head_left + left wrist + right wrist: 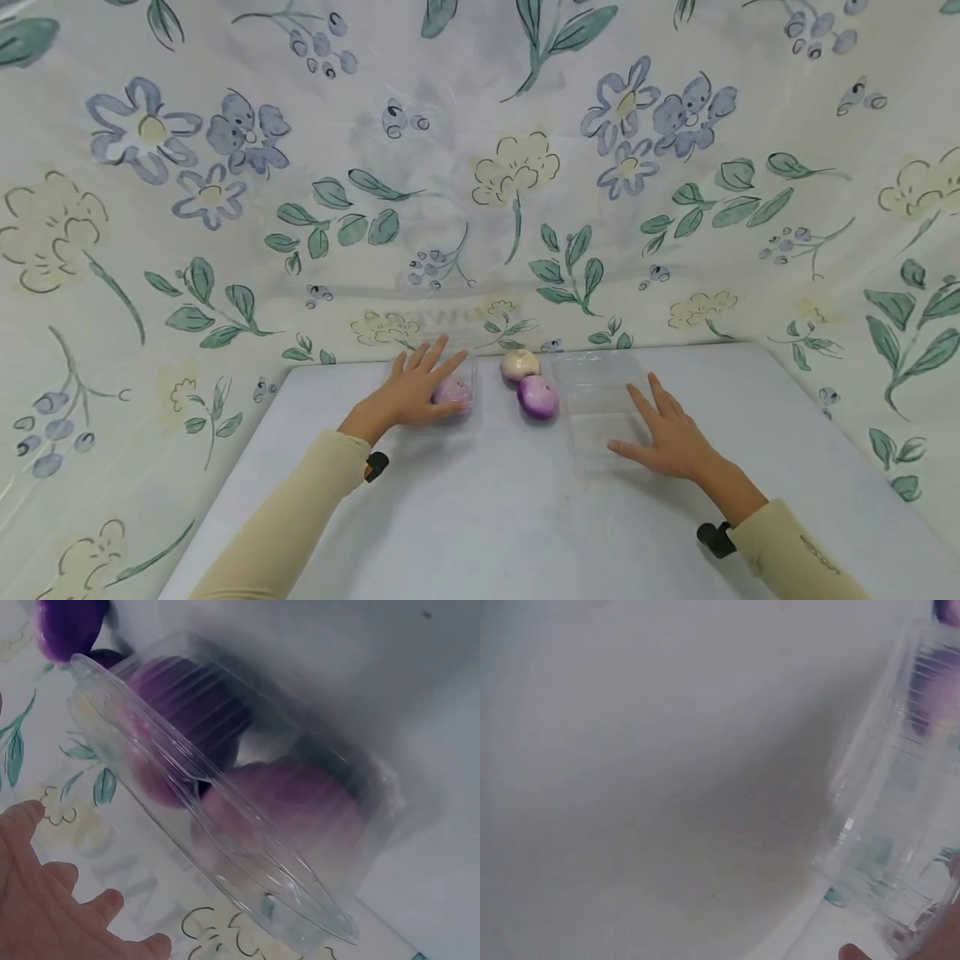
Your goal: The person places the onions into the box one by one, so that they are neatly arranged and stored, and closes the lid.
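Flowered sheeting (525,117) rises at left, far and right of my white surface (480,533). Far left, my released left fingers (438,373) spread over a clear box (379,787) of two onions (289,806); then a pale onion (520,365) and purple onion (537,397), loose; rightward, another box (600,408), my right fingers (649,412) splayed, grasping nothing, above its right edge.

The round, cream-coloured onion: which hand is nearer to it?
Left. The left hand is just left of the onion; the right hand is farther off to the right, near a clear plastic container.
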Motion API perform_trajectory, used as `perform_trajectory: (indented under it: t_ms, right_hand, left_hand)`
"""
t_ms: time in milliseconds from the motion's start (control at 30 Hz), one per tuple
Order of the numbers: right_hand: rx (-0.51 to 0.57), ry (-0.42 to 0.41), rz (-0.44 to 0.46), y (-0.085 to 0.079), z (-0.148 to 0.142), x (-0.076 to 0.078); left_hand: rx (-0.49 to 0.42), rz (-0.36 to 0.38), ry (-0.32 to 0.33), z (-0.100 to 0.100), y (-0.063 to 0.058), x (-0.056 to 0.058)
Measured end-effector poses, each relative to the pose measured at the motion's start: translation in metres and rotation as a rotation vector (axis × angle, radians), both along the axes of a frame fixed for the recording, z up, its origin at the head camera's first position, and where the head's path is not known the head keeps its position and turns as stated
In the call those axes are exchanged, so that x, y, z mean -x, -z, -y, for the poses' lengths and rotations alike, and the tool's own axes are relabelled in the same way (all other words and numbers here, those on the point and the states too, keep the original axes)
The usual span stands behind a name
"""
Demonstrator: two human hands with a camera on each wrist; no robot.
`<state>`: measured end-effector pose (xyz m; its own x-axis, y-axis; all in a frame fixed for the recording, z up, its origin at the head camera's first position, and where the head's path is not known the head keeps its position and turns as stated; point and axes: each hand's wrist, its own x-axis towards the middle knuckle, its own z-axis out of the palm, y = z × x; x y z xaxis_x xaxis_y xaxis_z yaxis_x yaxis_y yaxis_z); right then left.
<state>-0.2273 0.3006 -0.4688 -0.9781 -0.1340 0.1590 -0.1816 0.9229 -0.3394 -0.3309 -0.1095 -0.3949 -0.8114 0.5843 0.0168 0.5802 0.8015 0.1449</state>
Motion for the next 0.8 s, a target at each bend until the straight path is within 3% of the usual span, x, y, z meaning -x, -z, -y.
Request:
perform_trajectory:
  t_ms: [167,367,567,800]
  right_hand:
    - [0.048,0.038,0.040,-0.003,-0.007,0.002]
    - [0.104,0.023,0.121,0.000,-0.013,0.000]
    - [0.125,0.003,0.105,0.002,-0.014,-0.003]
    - [0.205,-0.012,0.159,0.000,-0.013,0.003]
  left_hand:
    - [0.006,-0.028,0.031,-0.010,0.002,0.002]
    - [0.007,-0.040,0.059,-0.023,0.001,0.001]
    - [0.012,-0.025,0.066,-0.039,0.002,0.005]
    - [-0.001,-0.025,0.100,-0.062,-0.001,0.009]
